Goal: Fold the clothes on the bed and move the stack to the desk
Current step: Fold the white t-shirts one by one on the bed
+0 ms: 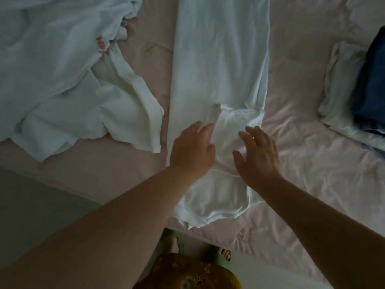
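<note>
A white shirt (pixel 220 59) lies lengthwise on the pink bed (pixel 312 163), folded into a long narrow strip with its sleeves tucked in at the near end. My left hand (pixel 192 152) rests flat on the strip's near left part, fingers spread. My right hand (pixel 258 157) hovers or presses just right of it, fingers apart, holding nothing. A crumpled pile of white clothes (pixel 62 69) with orange lettering lies at the left. A folded stack (pixel 362 88), dark blue on white, sits at the right edge.
The bed's near edge runs diagonally at lower left, with grey floor (pixel 31 205) beyond it. My feet in green slippers (pixel 220 255) and a patterned yellow garment show at the bottom. Bare pink sheet lies between the strip and the folded stack.
</note>
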